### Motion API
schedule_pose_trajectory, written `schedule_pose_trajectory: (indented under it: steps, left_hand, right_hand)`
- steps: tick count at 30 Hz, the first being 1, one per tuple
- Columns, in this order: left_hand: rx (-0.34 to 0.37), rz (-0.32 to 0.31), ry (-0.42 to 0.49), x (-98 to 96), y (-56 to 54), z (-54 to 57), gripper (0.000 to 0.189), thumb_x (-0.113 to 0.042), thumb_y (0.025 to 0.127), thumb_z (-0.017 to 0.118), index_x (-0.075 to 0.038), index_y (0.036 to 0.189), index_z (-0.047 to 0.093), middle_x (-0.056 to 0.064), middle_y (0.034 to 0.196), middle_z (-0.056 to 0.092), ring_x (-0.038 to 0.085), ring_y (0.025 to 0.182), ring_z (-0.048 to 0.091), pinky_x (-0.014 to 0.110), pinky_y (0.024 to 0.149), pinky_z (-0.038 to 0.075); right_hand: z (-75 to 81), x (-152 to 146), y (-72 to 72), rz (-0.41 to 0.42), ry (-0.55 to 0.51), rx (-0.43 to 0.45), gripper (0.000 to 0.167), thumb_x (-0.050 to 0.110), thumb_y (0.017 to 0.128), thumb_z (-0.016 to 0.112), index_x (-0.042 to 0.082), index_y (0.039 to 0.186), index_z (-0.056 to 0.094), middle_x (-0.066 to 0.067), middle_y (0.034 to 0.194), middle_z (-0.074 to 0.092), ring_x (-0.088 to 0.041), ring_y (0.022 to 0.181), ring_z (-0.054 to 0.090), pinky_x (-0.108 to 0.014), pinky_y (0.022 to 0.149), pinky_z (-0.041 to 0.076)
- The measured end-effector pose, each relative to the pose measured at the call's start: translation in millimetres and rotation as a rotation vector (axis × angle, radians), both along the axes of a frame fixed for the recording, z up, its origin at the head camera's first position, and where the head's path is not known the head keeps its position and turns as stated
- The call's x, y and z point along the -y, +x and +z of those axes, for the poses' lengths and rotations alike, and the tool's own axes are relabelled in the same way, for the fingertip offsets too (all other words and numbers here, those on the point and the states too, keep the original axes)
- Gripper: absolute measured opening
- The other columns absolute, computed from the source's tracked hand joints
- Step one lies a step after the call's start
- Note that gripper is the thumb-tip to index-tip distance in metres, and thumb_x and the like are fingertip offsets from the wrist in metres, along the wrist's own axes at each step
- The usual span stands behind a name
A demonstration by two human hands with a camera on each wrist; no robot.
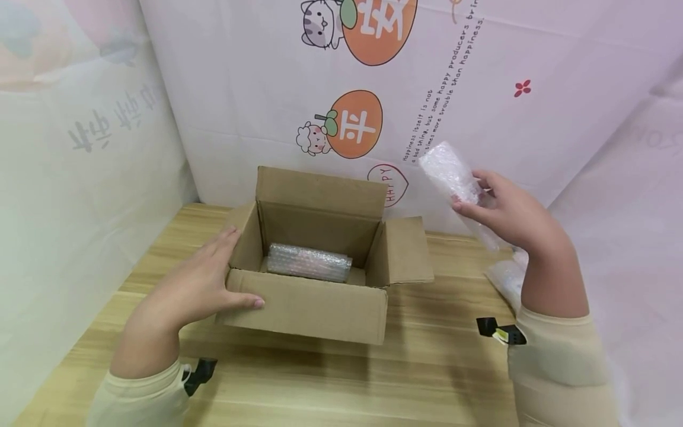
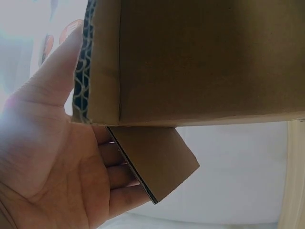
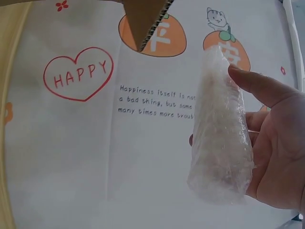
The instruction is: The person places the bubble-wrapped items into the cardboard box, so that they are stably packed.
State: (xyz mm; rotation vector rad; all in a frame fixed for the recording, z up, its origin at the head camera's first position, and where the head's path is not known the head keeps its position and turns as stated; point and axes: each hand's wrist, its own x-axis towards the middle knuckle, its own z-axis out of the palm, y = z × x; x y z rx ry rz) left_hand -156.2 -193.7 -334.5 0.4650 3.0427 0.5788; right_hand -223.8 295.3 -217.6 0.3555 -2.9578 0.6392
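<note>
A brown cardboard box (image 1: 304, 305) stands with its flaps spread. My left hand (image 1: 200, 281) rests at its front left corner, thumb across the front flap and fairly straight fingers along the left side. In the left wrist view, that hand's palm (image 2: 62, 162) faces the box and its fingertips are hidden behind a side flap (image 2: 155, 160). One bubble-wrapped bundle (image 1: 309, 262) lies inside the box. My right hand (image 1: 514, 210) holds a second bubble-wrapped package (image 1: 450, 172) up to the right of the box, gripped between thumb and fingers; its contents are blurred by the wrap.
Clear plastic-wrapped items (image 1: 507, 279) lie at the right edge of the wooden table (image 1: 299, 385), partly behind the right forearm. A printed white cloth (image 1: 229, 89) hangs behind the box and at both sides. The box's right flap (image 1: 408, 252) sticks out toward the right hand.
</note>
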Motion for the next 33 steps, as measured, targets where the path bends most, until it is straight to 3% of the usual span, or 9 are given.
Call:
schedule_pose_trajectory:
  steps: [10,23,33]
  left_hand:
    - [-0.002,-0.009,0.003,-1.1,0.0,2.4,0.135,-0.083,0.065,0.066,-0.005,0.158,0.007,0.016,0.165,0.007,0.045,0.148,0.016,0.062,0.117,0.020]
    - [0.003,-0.005,0.009,0.3,0.7,2.2,0.135,-0.082,0.065,0.067,-0.005,0.158,0.007,0.015,0.165,0.005,0.045,0.148,0.016,0.063,0.117,0.019]
    - [-0.002,-0.009,0.007,0.8,0.7,2.5,0.135,-0.082,0.065,0.066,-0.004,0.158,0.008,0.017,0.165,0.008,0.044,0.148,0.016,0.063,0.117,0.020]
  right_hand:
    - [31.7,31.7,-10.9,0.143,-0.009,0.052,0.081,0.048,0.089,0.069,0.015,0.153,0.032,-0.015,0.143,0.049,-0.037,0.132,0.048,-0.058,0.104,0.040]
    - [65.4,93.6,-28.0,0.286,0.117,0.048,0.074,0.053,0.087,0.067,0.020,0.148,0.039,-0.007,0.128,0.057,-0.027,0.123,0.051,-0.051,0.102,0.043]
    - [75.6,153.5,-43.8,0.353,0.240,0.107,0.080,0.056,0.086,0.067,0.025,0.152,0.035,-0.005,0.144,0.049,-0.021,0.127,0.049,-0.046,0.109,0.039]
